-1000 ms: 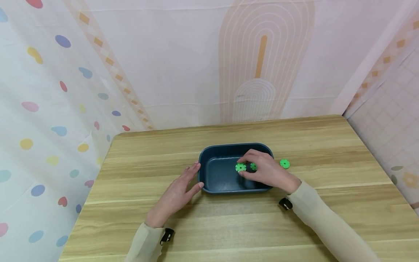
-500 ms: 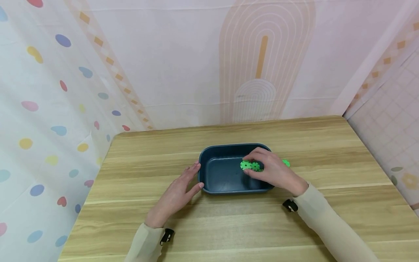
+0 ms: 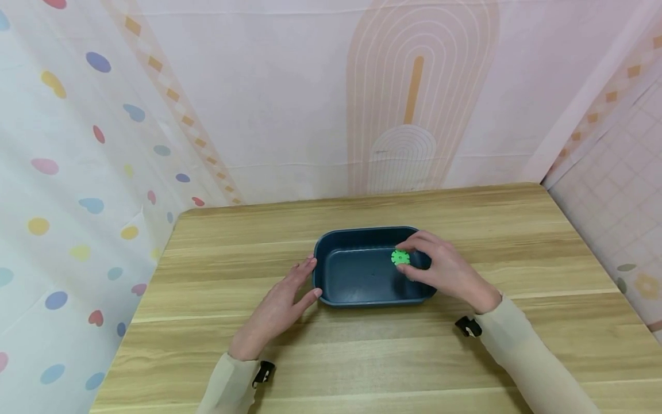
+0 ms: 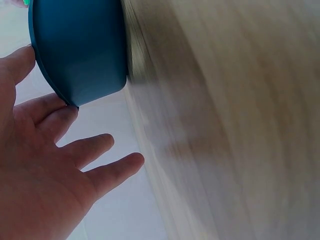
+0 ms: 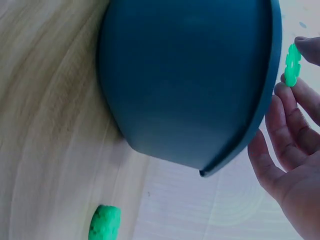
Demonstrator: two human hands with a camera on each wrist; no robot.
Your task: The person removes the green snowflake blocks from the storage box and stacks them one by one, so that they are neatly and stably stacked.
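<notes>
In the head view, my right hand pinches a green notched disc between thumb and fingertips, over the right part of a dark blue oblong bin. The right wrist view shows the disc nearly edge-on, just beyond the bin's rim, with the other fingers loosely bent beside that rim. My left hand touches the bin's left end with thumb and fingertips. Its fingers are extended and spread in the left wrist view, two of them free of the bin.
The bin stands on a wood-grain table. Beside its right end, a green notched piece sits on the table, hidden behind my right hand in the head view. Patterned curtains hang along the back and sides.
My right hand has moved right with the disc. A second green disc visible by the fingers earlier no longer shows, and the piece on the table is now covered. The left hand stays put.
</notes>
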